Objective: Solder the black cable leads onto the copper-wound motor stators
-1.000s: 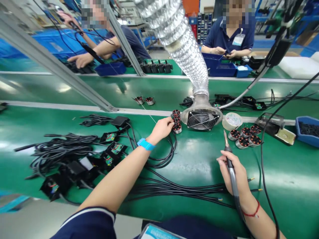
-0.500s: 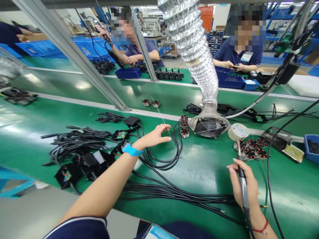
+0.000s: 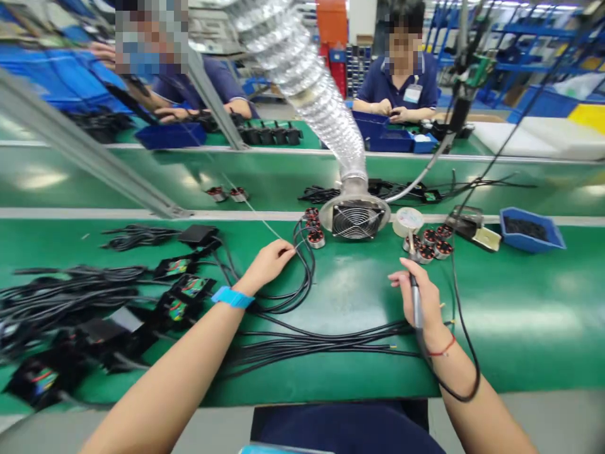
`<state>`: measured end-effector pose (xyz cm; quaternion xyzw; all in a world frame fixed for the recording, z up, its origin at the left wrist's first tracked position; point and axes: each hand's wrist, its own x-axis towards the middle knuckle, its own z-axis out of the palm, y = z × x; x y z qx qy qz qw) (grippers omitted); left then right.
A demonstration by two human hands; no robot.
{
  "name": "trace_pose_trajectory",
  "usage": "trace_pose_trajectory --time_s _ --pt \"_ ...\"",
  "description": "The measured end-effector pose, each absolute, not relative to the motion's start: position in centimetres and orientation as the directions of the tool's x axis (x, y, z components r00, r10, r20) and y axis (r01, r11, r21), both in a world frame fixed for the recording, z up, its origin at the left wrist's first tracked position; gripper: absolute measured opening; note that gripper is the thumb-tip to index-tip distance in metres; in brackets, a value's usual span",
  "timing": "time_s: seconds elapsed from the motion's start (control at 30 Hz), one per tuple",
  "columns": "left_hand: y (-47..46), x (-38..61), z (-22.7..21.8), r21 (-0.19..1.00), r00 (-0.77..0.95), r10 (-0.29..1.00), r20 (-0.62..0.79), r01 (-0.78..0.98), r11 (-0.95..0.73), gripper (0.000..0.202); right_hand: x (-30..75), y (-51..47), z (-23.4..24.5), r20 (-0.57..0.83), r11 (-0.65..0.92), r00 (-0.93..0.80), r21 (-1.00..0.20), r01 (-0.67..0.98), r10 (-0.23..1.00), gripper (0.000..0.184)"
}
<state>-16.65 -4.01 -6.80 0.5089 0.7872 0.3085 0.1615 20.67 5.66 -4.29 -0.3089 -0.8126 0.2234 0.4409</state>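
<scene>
My left hand [image 3: 265,268], with a blue band at the wrist, is closed, thumb and fingertips pinching the lower end of a thin pale solder wire [image 3: 261,217]. Just right of those fingertips are black cables [image 3: 307,277] and a short row of small motor stators [image 3: 316,238]. My right hand [image 3: 426,301] grips a soldering iron [image 3: 416,301], its tip pointing away from me. Close to the tip stands a cluster of several stators with copper-coloured windings [image 3: 426,253]. Long black cables [image 3: 331,343] with bare coloured ends lie between my forearms.
A fume extraction duct [image 3: 357,217] with a fan grille hangs at the back centre. Right of it are a round pale tub [image 3: 408,221], a soldering stand [image 3: 484,238] and a blue bin [image 3: 532,230]. Open black boxes with circuit boards [image 3: 177,266] lie left. Two co-workers sit opposite.
My left hand has closed its fingers on the solder wire; before, they were spread around it. My right hand still holds the soldering iron near the stators. The camera view has turned right.
</scene>
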Motion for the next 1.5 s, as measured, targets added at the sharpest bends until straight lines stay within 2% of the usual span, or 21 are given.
trace_pose_trajectory --time_s 0.17,0.33,0.5,0.67,0.77,0.83,0.97,1.07,1.17,1.27,1.4,1.5 --pt "-4.4 -16.2 -7.5 0.647 -0.472 0.878 0.075 0.693 0.317 0.043 20.9 7.1 -5.4 0.491 0.595 -0.339 -0.612 0.521 0.803 0.029" --pt "-4.8 -16.3 -7.8 0.623 -0.443 0.892 0.091 0.724 0.296 0.046 21.3 8.8 -6.3 0.41 0.472 -0.27 -0.548 0.691 0.871 0.044" --pt "-4.8 -15.8 -7.2 0.612 -0.296 0.949 0.114 0.773 0.168 0.043 21.6 9.9 -6.6 0.335 0.42 -0.286 -0.453 0.787 0.898 0.046" --pt "-5.1 -14.1 -6.5 0.601 -0.114 0.983 0.141 0.799 0.006 0.037 21.7 10.6 -6.1 0.356 0.386 -0.246 -0.402 0.831 0.901 0.041" --pt "-5.1 -13.1 -6.1 0.591 -0.059 0.983 0.172 0.805 -0.055 0.035 20.9 9.8 -6.1 0.398 0.411 -0.251 -0.389 0.824 0.882 0.039" --pt "-5.3 -12.4 -5.7 0.582 -0.051 0.978 0.203 0.81 -0.079 0.034 20.0 8.5 -6.3 0.432 0.485 -0.313 -0.378 0.789 0.846 0.035" --pt "-5.9 -10.3 -5.0 0.573 -0.023 0.969 0.246 0.81 -0.126 0.03 19.0 5.7 -6.7 0.518 0.699 -0.492 -0.354 0.621 0.7 0.032" --pt "-6.2 -8.0 -4.8 0.585 0.042 0.974 0.222 0.794 -0.167 0.028 19.2 4.9 -6.7 0.605 0.771 -0.495 -0.375 0.514 0.624 0.03" --pt "-6.1 -6.0 -4.7 0.605 0.091 0.981 0.169 0.777 -0.176 0.028 19.7 5.5 -6.7 0.648 0.755 -0.41 -0.44 0.486 0.641 0.036" --pt "-5.7 -4.6 -4.3 0.629 0.101 0.989 0.107 0.764 -0.146 0.025 20.0 6.3 -6.8 0.614 0.708 -0.368 -0.516 0.482 0.698 0.042" --pt "-5.0 -3.4 -3.2 0.676 0.103 0.995 0.013 0.732 -0.085 0.02 19.8 6.6 -6.8 0.539 0.662 -0.386 -0.596 0.454 0.749 0.035" --pt "-4.5 -2.6 -2.1 0.791 0.095 0.99 -0.105 0.611 0.025 0.019 19.6 6.0 -6.5 0.504 0.647 -0.408 -0.636 0.421 0.761 0.032"
